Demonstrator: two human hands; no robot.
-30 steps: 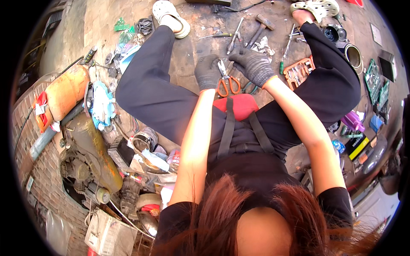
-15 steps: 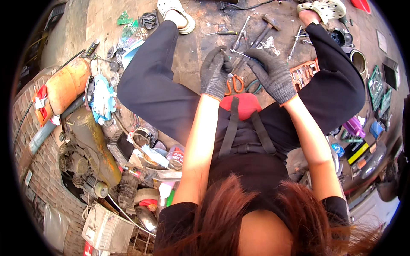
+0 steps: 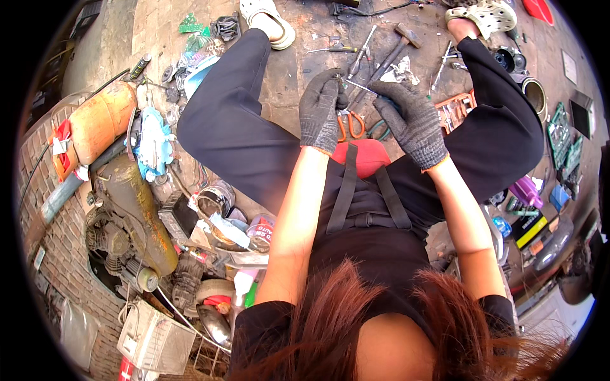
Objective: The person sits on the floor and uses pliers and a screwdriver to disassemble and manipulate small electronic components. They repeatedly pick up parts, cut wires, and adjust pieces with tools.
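Both hands wear grey knit gloves. My left hand is closed around a small metal piece at its fingertips, too small to name. A thin metal rod runs from there to the fingers of my right hand, which are closed on it. Behind and below them lie orange-handled scissors and a teal-handled tool. A hammer and a slim chrome tool lie on the floor beyond. A red pad with black straps sits between my legs.
An orange socket case lies by my right leg, with green tool cases farther right. An orange cylinder, a rusty yellow tank and mixed scrap crowd the left. A purple container is at right, and white clogs are on my feet.
Both hands have moved away from the orange-handled scissors. My left hand went up and slightly right, my right hand shifted right and down, and the thin rod now shows between them.
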